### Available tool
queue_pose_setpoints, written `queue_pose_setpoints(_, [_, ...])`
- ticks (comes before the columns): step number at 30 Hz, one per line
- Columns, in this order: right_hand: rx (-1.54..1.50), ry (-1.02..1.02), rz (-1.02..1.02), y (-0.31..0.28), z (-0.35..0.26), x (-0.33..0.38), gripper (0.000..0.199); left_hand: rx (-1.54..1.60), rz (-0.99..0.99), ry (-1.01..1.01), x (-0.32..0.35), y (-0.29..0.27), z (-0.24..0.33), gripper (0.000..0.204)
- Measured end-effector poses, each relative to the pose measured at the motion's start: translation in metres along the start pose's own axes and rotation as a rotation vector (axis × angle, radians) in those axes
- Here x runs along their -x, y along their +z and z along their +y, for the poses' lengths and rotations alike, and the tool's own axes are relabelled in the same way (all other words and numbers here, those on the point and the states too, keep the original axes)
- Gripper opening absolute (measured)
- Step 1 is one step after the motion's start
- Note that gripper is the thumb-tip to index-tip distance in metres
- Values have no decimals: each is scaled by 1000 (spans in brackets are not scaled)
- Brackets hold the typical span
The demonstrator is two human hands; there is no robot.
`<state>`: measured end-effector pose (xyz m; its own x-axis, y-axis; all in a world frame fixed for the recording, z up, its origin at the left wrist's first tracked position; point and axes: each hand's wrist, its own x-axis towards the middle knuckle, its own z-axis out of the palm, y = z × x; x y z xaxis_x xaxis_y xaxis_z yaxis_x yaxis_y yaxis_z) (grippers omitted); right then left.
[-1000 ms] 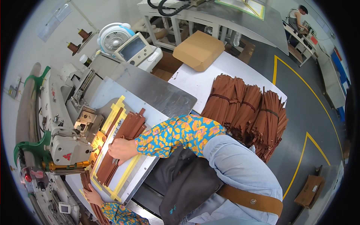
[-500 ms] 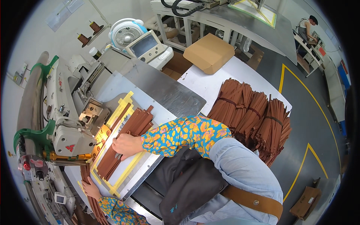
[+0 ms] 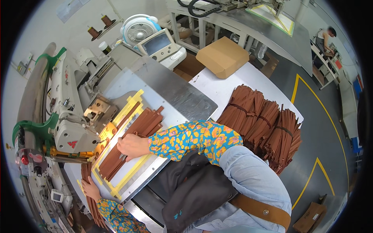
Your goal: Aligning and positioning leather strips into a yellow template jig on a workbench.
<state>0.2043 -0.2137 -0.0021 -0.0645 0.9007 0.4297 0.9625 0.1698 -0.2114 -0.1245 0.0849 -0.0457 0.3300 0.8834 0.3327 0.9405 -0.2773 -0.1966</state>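
Observation:
My right hand [image 3: 133, 146] is closed over a row of flat brown strips [image 3: 110, 163] on the sewing machine's table. A small silver metal tool [image 3: 123, 157] pokes out beneath it, its kind hidden by the fingers. Further brown strips [image 3: 146, 122] lie fanned beyond the hand, on a white plate edged with yellow tape [image 3: 130, 171]. At the table's near left edge, my left hand [image 3: 91, 190] is wrapped round a long bunch of brown strips [image 3: 94, 211] that hangs downward. The lit sewing machine head [image 3: 75, 136] stands just left of the plate.
Tied bundles of brown strips [image 3: 264, 124] lie on a white table to the right, with a cardboard box [image 3: 222, 57] behind. A fan [image 3: 140, 31] and a control screen [image 3: 157, 42] stand at the back. Another person [image 3: 325, 40] works at the far right.
The whole view has shifted slightly. Both hands keep nearly the same places on the strips.

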Motion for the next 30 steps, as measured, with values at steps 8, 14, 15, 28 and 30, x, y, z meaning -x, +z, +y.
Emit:
queue_pose_setpoints(8, [87,43,-168,-37,13,15,63,195,-16,57,20,-45,42,53])
queue_pose_setpoints(14, [90,165,-239,-51,18,30,67,270,345,628,30,-95,104,36])
queue_pose_setpoints(15, [108,185,-264,-58,17,32,68,348,361,654,38,-100,117,35])
queue_pose_setpoints(28, [73,162,-118,-66,30,56,68,316,188,892,12,-99,198,19])
queue_pose_setpoints(30, [74,162,-138,-67,30,56,67,443,185,870,15,-97,189,14])
